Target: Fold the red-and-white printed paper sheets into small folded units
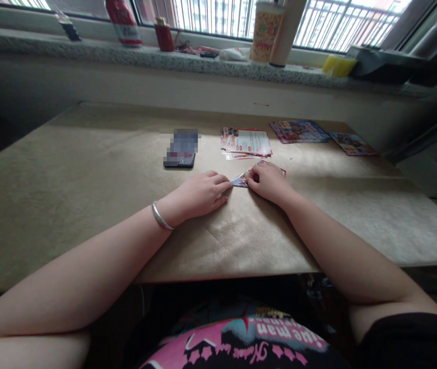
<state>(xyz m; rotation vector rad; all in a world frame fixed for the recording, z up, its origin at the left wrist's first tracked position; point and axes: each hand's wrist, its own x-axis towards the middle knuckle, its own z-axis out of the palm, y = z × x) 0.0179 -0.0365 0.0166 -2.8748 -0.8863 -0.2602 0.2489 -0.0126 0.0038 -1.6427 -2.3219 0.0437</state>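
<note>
Now, the left hand (205, 195) lies palm down with its fingers stretched out and close together, its thumb a little apart, and its fingertips meet the left corner of a small printed paper (240, 180). The right hand (271, 182) is curled, thumb and forefinger brought together in what looks like a pinch on that same paper, though the fingers cover the contact and the exact grip is hard to make out. What could go wrong from here, I'd judge, is a bent or shifted sheet: the left fingertips bear on only the narrow corner, so a sharp tug by the right hand might drag the paper askew, crumple its point or tear it. The paper lies on the table (68, 169) between the two hands, its pointed left end at the left fingertips, its middle hidden by the right hand, and a red-edged corner showing beyond the right knuckles. A silver bangle (160, 216) circles the left wrist. Farther out, a dark phone (180, 156) lies beyond the left hand, its upper part pixelated; past the paper is a loose pile of red-edged sheets (252, 141), and to its right a fanned stack of colourful prints (303, 131), with a single print (354, 144) just beside it. Behind the table, a stone windowsill (203, 62) carries a red can (124, 23) and a patterned cup (266, 33).
</note>
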